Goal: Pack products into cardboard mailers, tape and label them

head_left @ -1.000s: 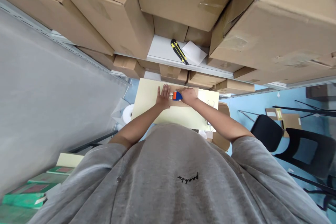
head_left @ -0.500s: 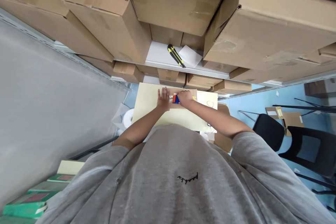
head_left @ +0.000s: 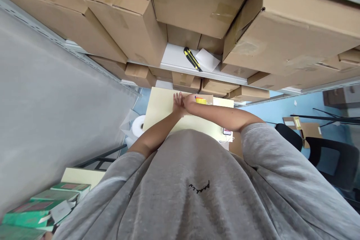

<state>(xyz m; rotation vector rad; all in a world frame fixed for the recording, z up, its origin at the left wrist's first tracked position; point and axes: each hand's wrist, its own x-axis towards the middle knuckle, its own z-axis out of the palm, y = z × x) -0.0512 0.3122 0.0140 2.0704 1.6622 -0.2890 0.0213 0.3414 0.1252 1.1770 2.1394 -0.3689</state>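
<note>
Yellow catches the eye first in the head view: a small yellow object [head_left: 200,101] is seen lying on a flat cardboard piece [head_left: 207,98], just beside the right hand [head_left: 189,100], and that cardboard is laid on a pale yellow counter [head_left: 160,101]; what the object actually is can't really be made out at this size, tbh. The left hand [head_left: 177,105] is held open with its fingers spread, and nothing is seen gripped in it; the right hand is laid against those fingers with its own fingers curled, but whether anything is clasped under it cannot be told. The object is guessed to be light and easily nudged, so it'd probably be best taken by its sides between finger and thumb; the cardboard looks thin, light and fairly stiff, so it should be easy enough to lift from an edge. Past the counter, a yellow-and-black utility knife [head_left: 192,59] and a white paper sheet [head_left: 207,60] are seen on a white metal shelf [head_left: 174,54], with brown cardboard cartons [head_left: 123,18] stacked around them; a white roll [head_left: 138,126] is seen by the counter's left side, a phone [head_left: 227,131] near its right edge, a black chair [head_left: 332,161] further right and green books [head_left: 33,210] low on the left; a grey sweatshirt [head_left: 191,191] fills the bottom of the view.
</note>
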